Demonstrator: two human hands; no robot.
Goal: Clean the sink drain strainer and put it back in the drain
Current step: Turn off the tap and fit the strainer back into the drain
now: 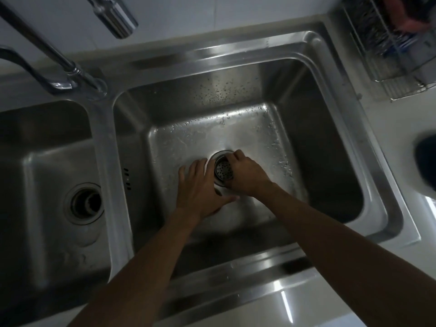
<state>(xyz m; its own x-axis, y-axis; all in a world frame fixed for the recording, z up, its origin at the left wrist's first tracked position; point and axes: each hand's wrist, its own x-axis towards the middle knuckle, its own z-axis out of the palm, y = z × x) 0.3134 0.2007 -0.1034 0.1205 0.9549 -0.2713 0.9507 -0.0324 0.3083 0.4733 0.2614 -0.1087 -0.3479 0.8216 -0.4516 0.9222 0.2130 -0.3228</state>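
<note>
A round perforated metal strainer (223, 171) sits at the drain opening (220, 154) in the floor of the right sink basin (188, 138). My right hand (247, 175) grips the strainer's right rim with curled fingers. My left hand (200, 187) lies flat with fingers spread on the basin floor, just left of the drain and touching its edge. Whether the strainer is fully seated in the drain is hard to tell.
The left basin (47, 161) has an open drain (85, 203) without a strainer. A chrome faucet (70, 67) stands at the back left, its spout (115, 15) above. A wire rack (389, 43) sits on the counter at the back right. A dark object (427, 164) lies at the right edge.
</note>
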